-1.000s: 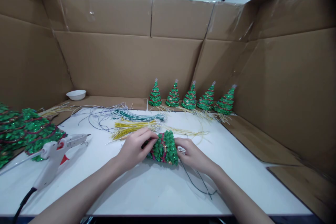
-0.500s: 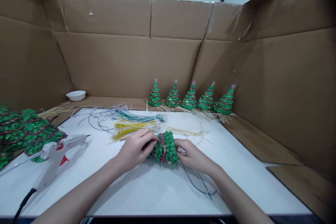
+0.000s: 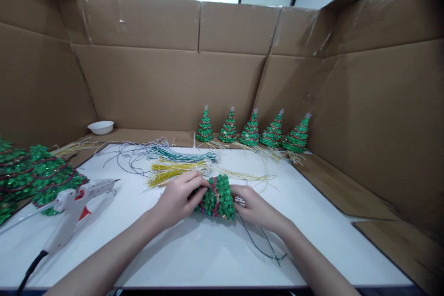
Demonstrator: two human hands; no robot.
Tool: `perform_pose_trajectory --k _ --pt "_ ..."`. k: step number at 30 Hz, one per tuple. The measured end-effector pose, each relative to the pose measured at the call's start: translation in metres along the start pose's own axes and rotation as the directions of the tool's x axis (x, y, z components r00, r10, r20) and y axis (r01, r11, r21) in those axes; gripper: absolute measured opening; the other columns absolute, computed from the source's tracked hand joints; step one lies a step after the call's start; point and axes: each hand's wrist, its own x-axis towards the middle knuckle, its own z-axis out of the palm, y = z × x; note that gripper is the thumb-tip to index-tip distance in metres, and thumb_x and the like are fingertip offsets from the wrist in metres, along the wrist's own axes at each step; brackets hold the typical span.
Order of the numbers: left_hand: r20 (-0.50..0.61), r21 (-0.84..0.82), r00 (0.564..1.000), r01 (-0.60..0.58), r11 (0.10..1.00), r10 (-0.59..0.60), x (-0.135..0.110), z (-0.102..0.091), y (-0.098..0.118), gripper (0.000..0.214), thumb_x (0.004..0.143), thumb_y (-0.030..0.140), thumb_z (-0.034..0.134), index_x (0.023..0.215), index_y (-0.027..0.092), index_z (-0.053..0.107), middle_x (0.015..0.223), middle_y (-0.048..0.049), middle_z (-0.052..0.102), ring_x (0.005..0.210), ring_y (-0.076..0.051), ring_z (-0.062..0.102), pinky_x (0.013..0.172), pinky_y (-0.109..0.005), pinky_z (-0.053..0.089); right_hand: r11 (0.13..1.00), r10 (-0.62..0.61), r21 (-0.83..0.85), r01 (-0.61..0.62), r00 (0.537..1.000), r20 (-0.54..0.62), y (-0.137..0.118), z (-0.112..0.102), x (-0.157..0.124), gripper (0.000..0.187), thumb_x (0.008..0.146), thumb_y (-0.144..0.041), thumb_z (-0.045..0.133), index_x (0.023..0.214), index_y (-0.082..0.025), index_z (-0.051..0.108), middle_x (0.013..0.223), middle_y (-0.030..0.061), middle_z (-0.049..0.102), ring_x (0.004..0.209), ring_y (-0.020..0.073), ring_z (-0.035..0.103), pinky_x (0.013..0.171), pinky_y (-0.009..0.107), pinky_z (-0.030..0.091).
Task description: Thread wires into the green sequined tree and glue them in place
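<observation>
A small green sequinned Christmas tree [image 3: 217, 198] lies on its side on the white table [image 3: 194, 249], held between both hands. My left hand [image 3: 178, 199] is curled round its narrow end. My right hand [image 3: 255, 207] grips the wide base, fingers closed on it and on thin wires there. A dark wire [image 3: 262, 243] trails from the base toward me. Bundles of yellow wires [image 3: 176, 170] and green wires [image 3: 180, 153] lie just behind the hands.
A white glue gun [image 3: 74, 203] lies at the left with its cord running off the front edge. Several green trees [image 3: 31, 175] are piled at the far left. Several finished trees [image 3: 251, 129] stand in a row at the back. A white bowl [image 3: 100, 126] sits back left. Cardboard walls [image 3: 378, 115] surround the table.
The hands and the tree have barely shifted; the view has tilted slightly.
</observation>
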Motion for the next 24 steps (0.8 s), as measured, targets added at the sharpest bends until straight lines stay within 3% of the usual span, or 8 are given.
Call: perform_pose_trajectory --k 24 --pt "0.014 0.01 1.0 0.004 1.0 -0.004 -0.0002 0.0 -0.0011 0.017 0.094 0.019 0.044 0.098 0.019 0.061 0.089 -0.0052 0.061 0.083 -0.017 0.058 0.073 -0.029 0.048 1.0 0.008 -0.003 -0.008 1.0 0.014 0.0007 -0.0003 0.0001 0.026 0.076 -0.005 0.044 0.084 -0.017 0.066 0.081 0.0031 0.067 0.08 0.0189 0.06 0.074 0.028 0.048"
